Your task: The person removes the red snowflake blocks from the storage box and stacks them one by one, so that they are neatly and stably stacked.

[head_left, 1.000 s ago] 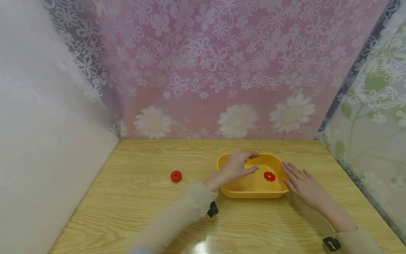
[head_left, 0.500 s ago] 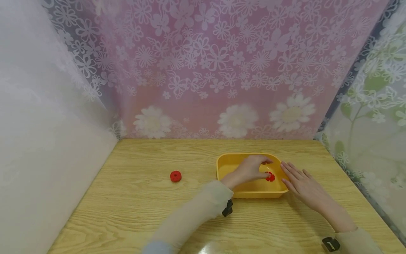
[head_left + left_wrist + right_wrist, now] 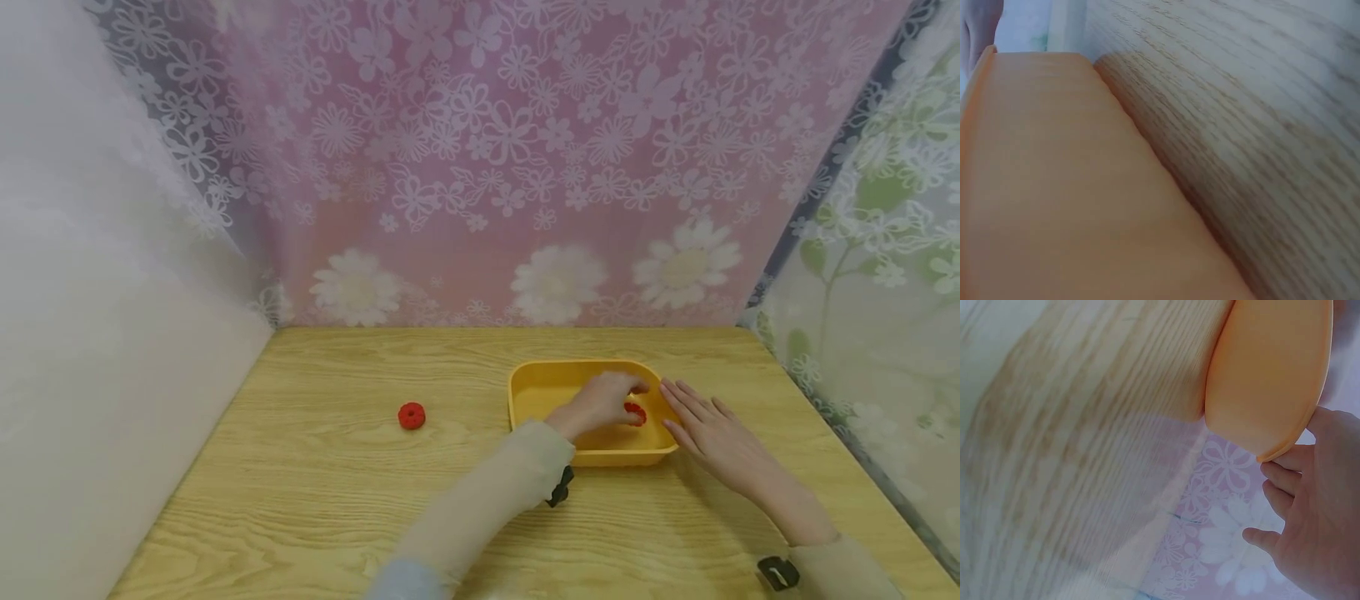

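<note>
My left hand (image 3: 600, 402) reaches over the front rim into a yellow plastic basin (image 3: 615, 458). Its thumb and fingers are spread apart in a curve around a red notched disc (image 3: 639, 410) on the basin floor. The thumb covers part of this disc; whether it touches is unclear. With straight fingers, my right hand (image 3: 720, 437) rests against the basin's right rim; the right wrist view has those fingers (image 3: 1285, 478) at the orange-looking rim. In the left wrist view the basin's outer wall (image 3: 1066, 175) fills much of the picture, with part of a hand (image 3: 982, 31) at top left.
A thick red round piece with a centre hole (image 3: 411, 416) lies on the wood-grain table (image 3: 315, 492), left of the basin. A pink flowered curtain (image 3: 480, 167) hangs behind the table. Pale sheets stand along both sides.
My left hand has moved right and down inside the basin, and now its thumb partly covers the red disc. My right hand stays at the rim. The view has shifted slightly.
</note>
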A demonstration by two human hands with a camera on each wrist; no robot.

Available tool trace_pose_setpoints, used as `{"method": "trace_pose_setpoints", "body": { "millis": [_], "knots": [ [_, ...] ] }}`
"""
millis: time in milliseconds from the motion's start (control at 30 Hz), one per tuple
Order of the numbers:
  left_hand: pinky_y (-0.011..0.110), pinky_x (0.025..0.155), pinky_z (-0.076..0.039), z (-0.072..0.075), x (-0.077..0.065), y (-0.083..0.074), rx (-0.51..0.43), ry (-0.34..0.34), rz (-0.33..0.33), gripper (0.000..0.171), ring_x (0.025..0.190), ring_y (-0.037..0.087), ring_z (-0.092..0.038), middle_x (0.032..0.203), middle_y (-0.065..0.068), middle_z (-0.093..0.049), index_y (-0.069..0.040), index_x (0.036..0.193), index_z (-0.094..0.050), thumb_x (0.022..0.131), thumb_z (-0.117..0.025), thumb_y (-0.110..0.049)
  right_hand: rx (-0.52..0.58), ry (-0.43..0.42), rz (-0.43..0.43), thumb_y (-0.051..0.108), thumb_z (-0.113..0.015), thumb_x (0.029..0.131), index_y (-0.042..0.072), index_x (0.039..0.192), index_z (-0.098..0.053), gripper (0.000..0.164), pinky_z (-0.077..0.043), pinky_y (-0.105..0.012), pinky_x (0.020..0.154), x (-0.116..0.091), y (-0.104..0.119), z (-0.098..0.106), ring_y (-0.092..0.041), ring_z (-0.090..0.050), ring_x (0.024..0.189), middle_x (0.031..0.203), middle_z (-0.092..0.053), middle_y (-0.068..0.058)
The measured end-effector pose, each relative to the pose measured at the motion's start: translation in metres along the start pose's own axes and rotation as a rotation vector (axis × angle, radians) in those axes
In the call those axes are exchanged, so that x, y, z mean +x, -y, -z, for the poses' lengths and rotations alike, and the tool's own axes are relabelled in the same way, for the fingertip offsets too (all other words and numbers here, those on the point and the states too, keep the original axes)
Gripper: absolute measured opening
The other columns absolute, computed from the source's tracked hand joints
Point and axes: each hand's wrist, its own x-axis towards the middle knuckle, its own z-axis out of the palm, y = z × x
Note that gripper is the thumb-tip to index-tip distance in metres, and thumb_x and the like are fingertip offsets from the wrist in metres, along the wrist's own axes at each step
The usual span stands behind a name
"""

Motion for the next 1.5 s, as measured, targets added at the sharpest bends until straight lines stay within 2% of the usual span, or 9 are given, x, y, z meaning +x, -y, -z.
{"method": "trace_pose_setpoints", "body": {
  "millis": [167,367,667,833,1000,1233,1367,1500],
  "knots": [
    [0.013,0.095,-0.047,-0.007,0.005,0.000,0.045,0.043,0.033,0.047,0.112,0.004,-0.062,0.128,-0.008,-0.067,-0.018,0.134,-0.065,0.091,-0.078,-0.032,0.003,-0.002,0.001,0.027,-0.057,0.104,0.001,0.156,-0.037,0.061,-0.027,-0.066,0.115,0.001,0.001,0.000,-0.038,-0.034,0.146,0.158,-0.039,-0.019],
    [0.013,0.093,-0.045,-0.011,0.010,0.000,0.157,0.076,0.039,0.049,0.105,0.004,-0.060,0.121,-0.009,-0.068,-0.019,0.131,-0.066,0.088,-0.080,-0.037,0.003,-0.016,0.005,0.026,-0.057,0.104,0.001,0.155,-0.037,0.061,-0.027,-0.066,0.115,0.001,0.002,0.000,-0.037,-0.035,0.146,0.158,-0.040,-0.020],
    [0.013,0.080,-0.044,-0.011,0.010,-0.004,0.202,0.104,0.049,0.035,0.089,0.004,-0.055,0.099,-0.009,-0.066,-0.017,0.116,-0.072,0.088,-0.081,-0.037,0.013,-0.007,0.001,0.027,-0.056,0.105,0.001,0.156,-0.036,0.061,-0.025,-0.064,0.117,0.000,0.002,0.001,-0.036,-0.032,0.148,0.159,-0.039,-0.019],
    [0.013,0.077,-0.045,-0.014,0.011,-0.003,0.173,0.096,0.064,0.030,0.085,0.005,-0.056,0.094,-0.009,-0.066,-0.015,0.109,-0.074,0.087,-0.082,-0.034,0.008,-0.006,0.001,0.027,-0.057,0.104,0.001,0.156,-0.036,0.061,-0.025,-0.065,0.116,0.000,0.002,0.000,-0.036,-0.033,0.148,0.159,-0.038,-0.019],
    [0.014,0.070,-0.047,-0.015,0.012,-0.002,0.120,0.089,0.091,0.027,0.077,0.005,-0.057,0.089,-0.008,-0.067,-0.014,0.105,-0.074,0.085,-0.084,-0.031,0.003,-0.012,0.004,0.026,-0.058,0.104,0.001,0.155,-0.037,0.061,-0.028,-0.066,0.115,0.001,0.001,0.000,-0.037,-0.035,0.146,0.158,-0.039,-0.019],
    [0.016,0.061,-0.045,-0.012,0.009,-0.003,0.083,0.112,0.129,0.021,0.071,0.006,-0.055,0.081,-0.009,-0.062,-0.015,0.092,-0.070,0.083,-0.084,-0.028,0.001,-0.011,0.001,0.026,-0.057,0.104,0.001,0.155,-0.038,0.060,-0.027,-0.065,0.115,0.001,0.001,0.000,-0.038,-0.035,0.146,0.158,-0.040,-0.019],
    [0.017,0.058,-0.043,-0.012,0.008,-0.004,0.083,0.119,0.121,0.020,0.070,0.007,-0.053,0.079,-0.009,-0.058,-0.016,0.087,-0.067,0.082,-0.084,-0.025,-0.003,-0.012,0.000,0.027,-0.057,0.104,0.001,0.155,-0.038,0.060,-0.028,-0.066,0.114,0.001,0.002,0.001,-0.038,-0.036,0.145,0.158,-0.040,-0.020],
    [0.016,0.062,-0.043,-0.011,0.007,-0.006,0.124,0.119,0.096,0.020,0.075,0.006,-0.052,0.083,-0.009,-0.057,-0.017,0.089,-0.068,0.083,-0.084,-0.027,0.002,-0.007,-0.004,0.027,-0.057,0.104,0.001,0.155,-0.038,0.061,-0.028,-0.067,0.114,0.001,0.002,0.002,-0.038,-0.036,0.145,0.158,-0.040,-0.020]
  ]
}}
